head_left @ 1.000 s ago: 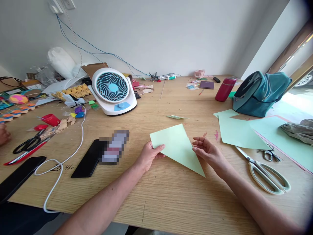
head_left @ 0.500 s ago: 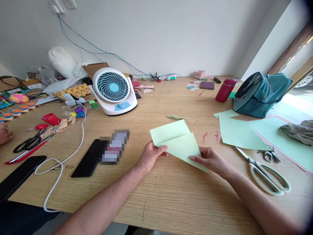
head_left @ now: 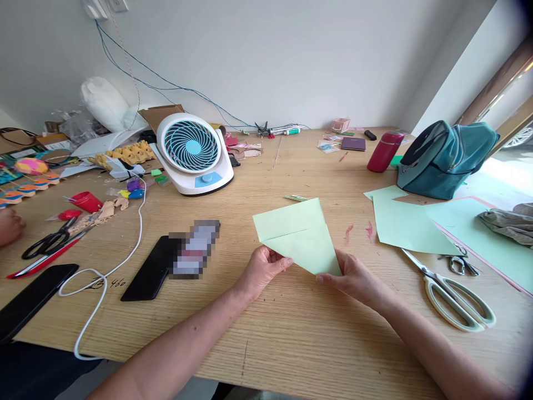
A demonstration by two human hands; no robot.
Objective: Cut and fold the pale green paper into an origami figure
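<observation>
A pale green sheet of paper (head_left: pixel 296 233) lies on the wooden table (head_left: pixel 266 333) in front of me, partly folded so a triangular flap overlaps the upper part. My left hand (head_left: pixel 262 266) pinches its lower left edge between thumb and fingers. My right hand (head_left: pixel 353 276) grips the lower right corner of the folded flap. Both forearms reach in from the bottom of the view.
White-handled scissors (head_left: pixel 452 297) lie to the right, beside more green paper (head_left: pixel 406 222). A teal bag (head_left: pixel 443 158) and red bottle (head_left: pixel 383 151) stand at the back right. A white desk fan (head_left: pixel 194 155), black phones (head_left: pixel 152 269), white cable, and another person's hand (head_left: pixel 9 226) are to the left.
The paper lay as a flat triangle under loose hands; its lower point has since been folded upward, and both hands have closed on the lower edge.
</observation>
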